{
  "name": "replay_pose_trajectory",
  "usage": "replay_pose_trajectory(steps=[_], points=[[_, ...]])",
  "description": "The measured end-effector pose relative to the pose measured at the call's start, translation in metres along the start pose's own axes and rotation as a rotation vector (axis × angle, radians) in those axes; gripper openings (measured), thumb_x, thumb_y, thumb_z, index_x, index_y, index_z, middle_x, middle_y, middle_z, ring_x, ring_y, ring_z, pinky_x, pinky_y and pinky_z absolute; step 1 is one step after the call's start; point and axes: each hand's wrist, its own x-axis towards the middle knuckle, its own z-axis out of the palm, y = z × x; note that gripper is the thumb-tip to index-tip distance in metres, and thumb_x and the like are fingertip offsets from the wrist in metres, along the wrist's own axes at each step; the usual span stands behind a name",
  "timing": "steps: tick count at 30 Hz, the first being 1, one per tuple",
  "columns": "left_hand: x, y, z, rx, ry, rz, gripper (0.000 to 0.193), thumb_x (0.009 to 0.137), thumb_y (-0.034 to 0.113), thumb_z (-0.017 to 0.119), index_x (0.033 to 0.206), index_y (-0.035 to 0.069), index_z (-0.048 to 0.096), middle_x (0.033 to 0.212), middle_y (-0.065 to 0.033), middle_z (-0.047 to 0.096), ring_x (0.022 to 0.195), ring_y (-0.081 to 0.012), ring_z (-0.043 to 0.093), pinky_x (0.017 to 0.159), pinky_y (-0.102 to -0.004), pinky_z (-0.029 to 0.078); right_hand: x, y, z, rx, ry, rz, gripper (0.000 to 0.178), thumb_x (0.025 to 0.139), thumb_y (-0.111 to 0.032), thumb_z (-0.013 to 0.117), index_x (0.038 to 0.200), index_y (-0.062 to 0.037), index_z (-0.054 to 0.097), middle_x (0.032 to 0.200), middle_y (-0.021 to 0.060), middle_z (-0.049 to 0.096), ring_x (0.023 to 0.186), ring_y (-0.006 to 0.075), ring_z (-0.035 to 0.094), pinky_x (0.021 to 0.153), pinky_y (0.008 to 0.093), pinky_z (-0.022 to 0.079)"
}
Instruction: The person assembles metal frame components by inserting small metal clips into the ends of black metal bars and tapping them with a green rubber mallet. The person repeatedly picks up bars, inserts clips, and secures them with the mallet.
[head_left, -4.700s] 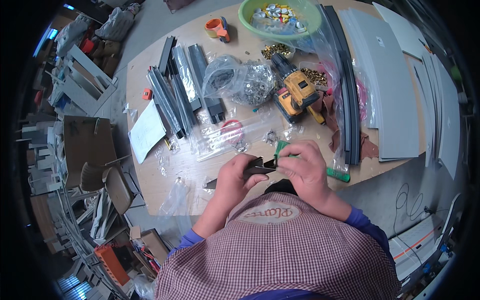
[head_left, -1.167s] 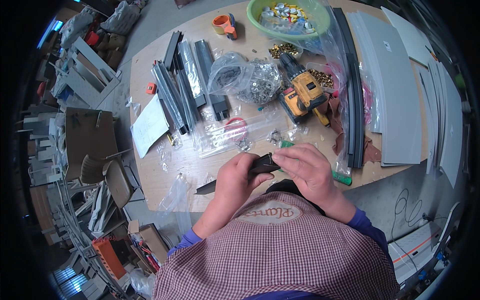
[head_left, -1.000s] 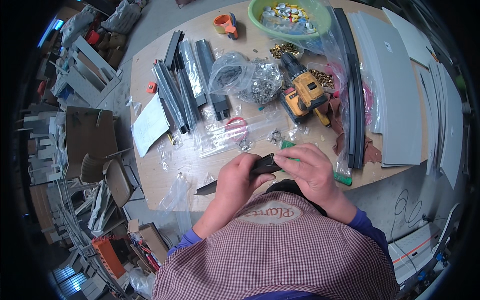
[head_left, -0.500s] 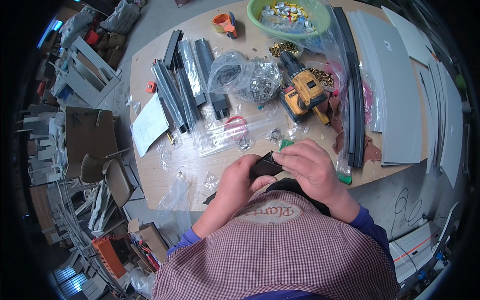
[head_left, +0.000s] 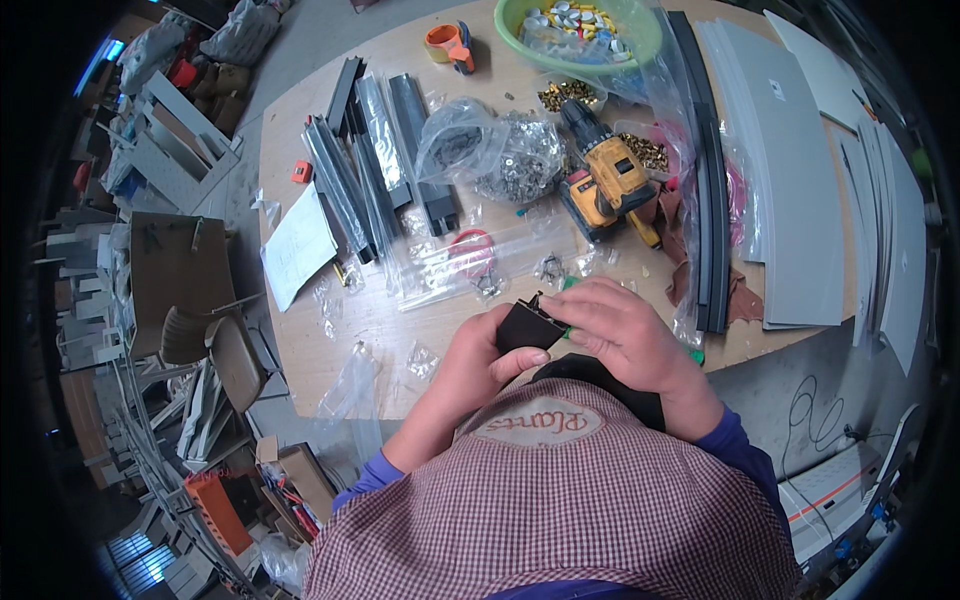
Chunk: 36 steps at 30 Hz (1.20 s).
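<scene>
My left hand (head_left: 472, 362) is wrapped round a dark brown channel profile (head_left: 524, 338), its thumb along the near side. The profile's end tips up in front of my apron, and the rest is hidden behind hand and arm. Small dark prongs of a fitting (head_left: 536, 301) stick out of that end. My right hand (head_left: 632, 338) is closed at the same end, fingertips against the fitting; whatever they pinch is too small to make out. Partly behind the right fingers lies a green object (head_left: 570, 284). Small bags of hardware (head_left: 549, 268) rest on the table just beyond.
A yellow cordless drill (head_left: 608, 180) lies beyond my right hand, near a bag of metal fittings (head_left: 520, 160). Wrapped dark profiles (head_left: 342, 190) are at the left, grey panels (head_left: 790, 180) at the right. A green basin (head_left: 578, 62) stands at the far edge.
The profile has turned in my left hand, so its end points more upward and its lower length no longer shows by my forearm. The fitting's prongs now stand out more. My right fingers stay at that end.
</scene>
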Motion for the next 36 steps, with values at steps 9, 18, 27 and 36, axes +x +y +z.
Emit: replay_pose_trajectory(steps=[9,18,27,36], points=[[0.001,-0.002,0.001,-0.138,-0.006,0.015,0.042,0.083,0.031,0.08,0.105,0.0,0.061,0.091,-0.0013,0.065,0.084,-0.0101,0.06,0.077,-0.0264,0.05,-0.004,0.008,0.006,0.12,0.078,0.033,0.034,0.08,0.004,0.07,0.113,-0.005,0.07,0.107,0.0126,0.071,0.096,0.029,0.069,0.081,0.0354,0.057],[-0.001,0.003,0.002,-0.112,0.007,-0.05,0.042,0.085,0.027,0.078,0.11,-0.003,0.061,0.095,-0.0057,0.066,0.089,-0.0121,0.06,0.082,-0.0293,0.049,-0.004,0.007,0.009,0.078,0.09,0.047,0.037,0.078,0.007,0.067,0.112,-0.005,0.07,0.108,0.0133,0.071,0.097,0.0297,0.069,0.082,0.0358,0.056],[-0.003,0.005,0.004,0.026,0.099,-0.04,0.044,0.082,0.028,0.08,0.105,-0.003,0.06,0.088,-0.012,0.067,0.079,-0.0173,0.062,0.074,-0.0318,0.051,-0.006,0.001,0.008,-0.033,0.058,0.037,0.036,0.081,-0.001,0.068,0.117,-0.0024,0.068,0.118,0.0151,0.068,0.104,0.0312,0.067,0.09,0.0375,0.054],[-0.001,0.001,0.006,0.473,0.273,0.261,0.045,0.074,0.031,0.083,0.099,0.002,0.059,0.085,-0.0141,0.065,0.075,-0.0339,0.065,0.064,-0.0386,0.052,-0.012,-0.006,0.018,0.087,0.162,0.114,0.044,0.079,-0.01,0.076,0.121,-0.0032,0.066,0.119,0.015,0.067,0.103,0.0303,0.067,0.088,0.0371,0.054]])
